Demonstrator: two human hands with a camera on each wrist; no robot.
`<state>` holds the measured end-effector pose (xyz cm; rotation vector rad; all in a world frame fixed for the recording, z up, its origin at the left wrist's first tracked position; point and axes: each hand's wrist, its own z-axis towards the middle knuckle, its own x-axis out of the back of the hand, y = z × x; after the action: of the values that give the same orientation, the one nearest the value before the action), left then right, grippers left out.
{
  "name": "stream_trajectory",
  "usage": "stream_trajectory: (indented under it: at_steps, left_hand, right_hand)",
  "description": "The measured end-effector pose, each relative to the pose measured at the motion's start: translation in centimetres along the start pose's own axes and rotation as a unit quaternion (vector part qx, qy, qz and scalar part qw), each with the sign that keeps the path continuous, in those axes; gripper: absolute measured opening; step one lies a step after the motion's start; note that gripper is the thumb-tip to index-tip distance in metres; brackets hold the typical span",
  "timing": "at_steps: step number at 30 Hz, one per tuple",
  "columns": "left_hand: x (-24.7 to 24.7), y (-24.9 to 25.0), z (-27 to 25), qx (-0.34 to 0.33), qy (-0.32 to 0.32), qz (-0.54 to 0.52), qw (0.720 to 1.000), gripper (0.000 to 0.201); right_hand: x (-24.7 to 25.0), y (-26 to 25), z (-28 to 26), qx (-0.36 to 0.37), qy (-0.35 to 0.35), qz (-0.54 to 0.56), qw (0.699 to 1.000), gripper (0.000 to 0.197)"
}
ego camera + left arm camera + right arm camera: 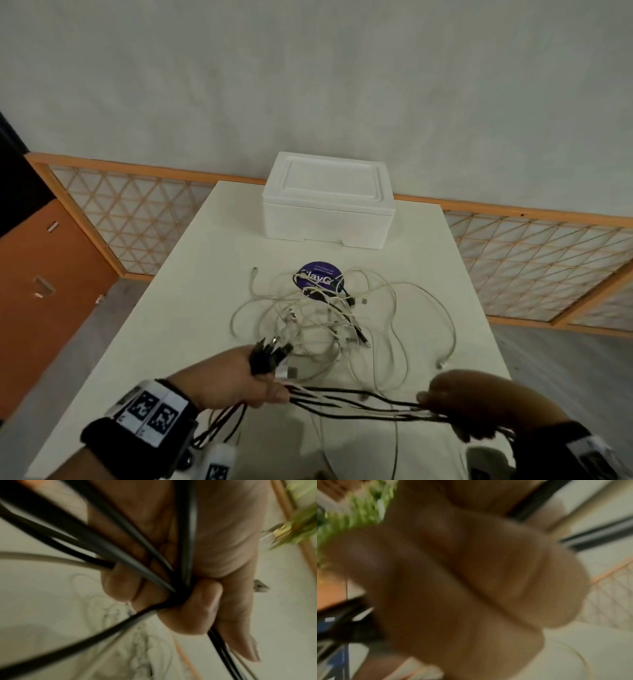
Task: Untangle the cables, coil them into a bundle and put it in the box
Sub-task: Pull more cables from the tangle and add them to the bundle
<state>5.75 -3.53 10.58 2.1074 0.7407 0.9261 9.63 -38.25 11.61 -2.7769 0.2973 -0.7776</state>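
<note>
My left hand (253, 377) grips a bunch of black cables (352, 406) near their plug ends (270, 351), low on the table. In the left wrist view its curled fingers (192, 608) clamp the black cables (106, 547). The strands stretch rightward to my right hand (459, 407), whose fingers curl round them. The right wrist view is blurred, showing mostly fingers (471, 574). A tangle of white cables (329, 318) lies mid-table. The white foam box (327, 202) stands at the far end, lid on.
A round purple sticker (317, 279) lies under the tangle's far side. The white table (191, 291) is narrow, with edges close on both sides. An orange-framed lattice screen (137, 212) runs behind it, and an orange door (44, 281) is at left.
</note>
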Motion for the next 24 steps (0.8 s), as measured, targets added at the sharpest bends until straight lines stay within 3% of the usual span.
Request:
stream_trajectory:
  at_steps: [2,4,7,9,11,15,18,21,24]
  left_hand:
    - [-1.4,-2.1,0.9,0.032,-0.007,0.040,0.999,0.040]
    - [-2.3,-3.5,1.8,0.072,0.027,0.030,0.997,0.034]
    - [-3.1,-4.5,2.6,0.092,0.160,-0.100,0.978,0.023]
    - [-3.3,-4.6,3.1,0.098,0.229,-0.183,0.951,0.032]
    - [-3.4,-4.6,3.7,0.087,0.273,-0.273,0.918,0.032]
    - [-3.2,-4.3,4.2,0.072,0.314,-0.417,0.850,0.027]
    - [-2.9,-4.0,3.8,0.069,0.299,-0.464,0.831,0.027]
    - [-2.5,-3.9,3.3,0.060,0.283,-0.497,0.818,0.025]
    - [-2.7,-3.1,3.1,0.060,0.272,-0.498,0.821,0.038]
  right_hand:
    - [-2.3,0.8,2.3,-0.024,-0.017,0.004,1.000,0.052]
    - [-3.7,1.6,4.1,0.010,0.064,-0.062,0.996,0.049]
    - [-4.4,-0.2,5.5,0.107,0.227,-0.122,0.960,0.061]
    - [-4.7,-3.5,5.7,0.193,0.258,-0.080,0.943,0.055]
    - [-5.6,-7.1,6.5,0.219,0.234,-0.018,0.947,0.046]
    - [-8.2,-10.7,10.7,0.180,0.127,0.065,0.973,0.053]
    - [-7.4,-11.4,11.2,0.216,0.108,0.178,0.954,0.013]
    - [-5.0,-12.1,10.0,0.269,0.159,0.190,0.931,0.024]
    - [-3.6,-12.8,8.3,0.317,0.175,0.193,0.912,0.025]
